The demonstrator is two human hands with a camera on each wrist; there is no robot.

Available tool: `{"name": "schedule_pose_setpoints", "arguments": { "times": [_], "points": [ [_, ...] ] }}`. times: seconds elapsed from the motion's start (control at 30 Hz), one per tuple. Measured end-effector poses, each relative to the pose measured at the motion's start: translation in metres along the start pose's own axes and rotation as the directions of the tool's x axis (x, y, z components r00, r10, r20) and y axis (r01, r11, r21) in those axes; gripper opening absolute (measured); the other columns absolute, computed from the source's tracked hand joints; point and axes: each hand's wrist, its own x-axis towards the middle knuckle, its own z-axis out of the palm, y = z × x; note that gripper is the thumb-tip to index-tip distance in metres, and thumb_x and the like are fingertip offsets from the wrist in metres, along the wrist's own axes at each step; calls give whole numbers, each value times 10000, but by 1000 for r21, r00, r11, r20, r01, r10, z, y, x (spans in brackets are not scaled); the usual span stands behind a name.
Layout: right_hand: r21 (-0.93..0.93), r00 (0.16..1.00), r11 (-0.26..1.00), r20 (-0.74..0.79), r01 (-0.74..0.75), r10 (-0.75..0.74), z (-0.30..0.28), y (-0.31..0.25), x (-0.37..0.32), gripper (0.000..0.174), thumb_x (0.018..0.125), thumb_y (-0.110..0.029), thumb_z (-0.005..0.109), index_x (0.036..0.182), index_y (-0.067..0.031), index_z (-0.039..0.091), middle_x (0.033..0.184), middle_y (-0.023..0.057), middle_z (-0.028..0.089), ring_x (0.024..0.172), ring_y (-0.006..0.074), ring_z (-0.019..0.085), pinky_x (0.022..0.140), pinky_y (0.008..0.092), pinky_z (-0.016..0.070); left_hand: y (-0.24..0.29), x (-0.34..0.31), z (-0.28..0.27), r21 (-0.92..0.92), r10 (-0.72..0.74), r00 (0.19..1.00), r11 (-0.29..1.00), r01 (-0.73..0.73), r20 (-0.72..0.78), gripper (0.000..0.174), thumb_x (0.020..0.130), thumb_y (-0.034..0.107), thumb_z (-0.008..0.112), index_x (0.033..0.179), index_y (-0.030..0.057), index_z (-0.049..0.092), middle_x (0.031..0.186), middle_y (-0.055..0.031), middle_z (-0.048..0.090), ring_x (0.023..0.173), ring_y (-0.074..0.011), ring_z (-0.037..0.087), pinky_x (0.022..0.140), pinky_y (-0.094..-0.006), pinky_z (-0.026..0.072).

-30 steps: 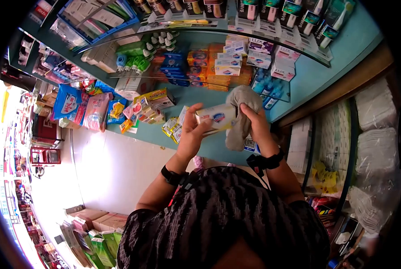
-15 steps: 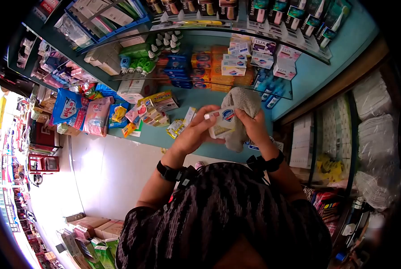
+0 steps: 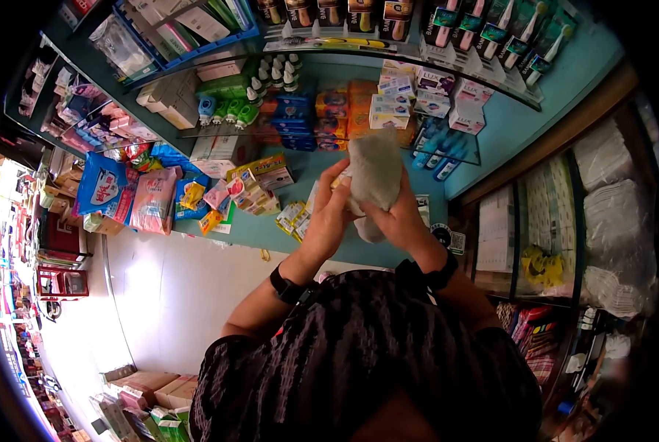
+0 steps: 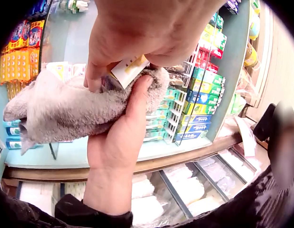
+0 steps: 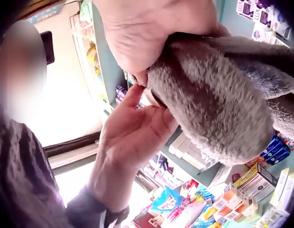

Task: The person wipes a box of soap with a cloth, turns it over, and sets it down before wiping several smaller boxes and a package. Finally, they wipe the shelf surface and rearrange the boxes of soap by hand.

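Note:
In front of my chest, my left hand (image 3: 329, 217) grips a white soap box (image 4: 130, 71), most of which lies behind a grey fluffy cloth (image 3: 376, 171). My right hand (image 3: 403, 221) holds this cloth from the other side, its thumb pressed on the fabric beside the box in the left wrist view. The cloth is raised between both hands and covers the box's face; only a white and yellow corner shows under my left fingers. Seen from the right wrist, a thick fold of the cloth hangs below my right palm, and my left fingers reach behind it.
Below the hands is a teal counter (image 3: 263, 228) with yellow packets (image 3: 292, 219), small boxes and bagged goods on its left. Behind it, a glass shelf (image 3: 462, 70) carries toothbrushes, above stacked soap boxes (image 3: 390, 110) and blue bottles (image 3: 440, 153). Wrapped goods (image 3: 615, 206) fill racks at right.
The soap box, earlier with its printed face in plain view, is now mostly hidden by the cloth. Both hands have moved closer together, and the cloth has turned up over the box.

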Motion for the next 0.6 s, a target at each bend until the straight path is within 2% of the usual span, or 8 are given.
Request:
{"name": "schedule_pose_setpoints", "arguments": {
  "times": [0.03, 0.1, 0.2, 0.23, 0.33, 0.47, 0.57, 0.6],
  "points": [
    [101, 997, 992, 17, -79, 78, 1, 8, 4, 527, 844, -165, 655, 1285, -11, 410, 1255, 173, 486, 1084, 270, 546, 884, 350, 453, -7, 3, -8, 107, 13, 1000, 994, -12, -10, 419, 974, 296, 401, 1350, 129, 322, 1191, -89, 507, 1034, -189, 550, 809, -359, 505],
    [265, 962, 924, 87, -275, 261, -4, 18, 10, 421, 860, -187, 639, 1206, 6, 494, 1120, 126, 584, 977, 229, 592, 815, 335, 478, -7, 1, -6, 30, 29, 1000, 999, -29, -1, 411, 973, 283, 396, 1345, 122, 329, 1200, -99, 504, 1043, -207, 552, 812, -375, 509],
    [451, 915, 812, 23, -369, 403, -11, 26, 13, 346, 868, -197, 629, 1132, 12, 552, 1031, 80, 624, 927, 186, 604, 775, 316, 489, -1, -2, -7, -104, -33, 999, 994, 36, 36, 394, 969, 269, 400, 1327, 113, 343, 1214, -116, 498, 1062, -238, 553, 823, -402, 513],
    [567, 874, 697, 89, -438, 477, -18, 25, 13, 331, 868, -198, 631, 1122, 4, 566, 1035, 63, 622, 921, 161, 602, 770, 307, 488, 1, -4, -9, -151, -69, 996, 986, 76, 49, 388, 967, 265, 403, 1319, 110, 349, 1219, -122, 497, 1069, -249, 553, 828, -411, 514],
    [631, 832, 579, 209, -517, 514, -23, 23, 9, 322, 865, -187, 635, 1122, -6, 570, 1019, 65, 625, 903, 152, 602, 770, 298, 487, 1, -3, -19, -196, -125, 989, 971, 138, 76, 386, 950, 274, 451, 1291, 114, 365, 1222, -122, 499, 1094, -259, 547, 842, -420, 514],
    [600, 890, 665, 213, -444, 403, -22, 18, 7, 301, 854, -179, 652, 1091, -7, 582, 1015, 65, 627, 893, 151, 605, 767, 291, 485, -9, -3, -26, -174, -78, 993, 980, 92, 87, 413, 931, 309, 500, 1273, 117, 370, 1213, -103, 506, 1104, -249, 543, 851, -414, 513],
    [663, 881, 609, 170, -434, 443, -17, 21, 3, 319, 853, -176, 653, 1114, -12, 569, 1014, 59, 623, 892, 149, 603, 776, 297, 483, -11, -4, -28, -287, -107, 988, 948, 134, 110, 409, 930, 336, 503, 1257, 115, 398, 1211, -99, 518, 1109, -245, 542, 870, -409, 502],
    [712, 860, 537, 189, -453, 474, -18, 24, 2, 332, 853, -177, 654, 1125, -12, 559, 1017, 59, 618, 894, 148, 600, 776, 298, 483, -12, -3, -30, -324, -115, 985, 934, 152, 130, 407, 934, 351, 493, 1255, 115, 410, 1223, -103, 515, 1118, -246, 536, 884, -409, 491]
  ]
}}
